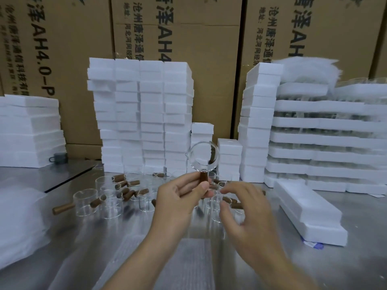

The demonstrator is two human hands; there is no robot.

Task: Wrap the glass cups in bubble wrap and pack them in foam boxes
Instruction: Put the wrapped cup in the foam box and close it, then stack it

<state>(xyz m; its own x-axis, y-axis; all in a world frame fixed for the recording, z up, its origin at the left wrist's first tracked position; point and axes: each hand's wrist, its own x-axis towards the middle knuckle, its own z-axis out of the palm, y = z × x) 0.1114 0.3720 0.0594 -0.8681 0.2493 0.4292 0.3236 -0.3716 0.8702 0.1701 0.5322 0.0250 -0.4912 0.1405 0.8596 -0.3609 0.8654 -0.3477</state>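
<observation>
My left hand [180, 197] pinches the brown wooden handle of a clear glass cup [202, 156] and holds it up, its round mouth turned toward me. My right hand [245, 208] hovers just right of that handle with fingers loosely spread, holding nothing. Several more glass cups with wooden handles [109, 197] stand on the metal table behind my hands. A sheet of bubble wrap [178, 262] lies flat on the table under my forearms. Stacked white foam boxes [144, 114] rise behind the cups.
A pile of bubble wrap sheets [18, 222] lies at the left. Long foam pieces [310, 212] lie at the right in front of foam trays [326, 139] layered with glassware. Printed cardboard cartons [199, 38] wall off the back. A small grey cup [59, 159] stands far left.
</observation>
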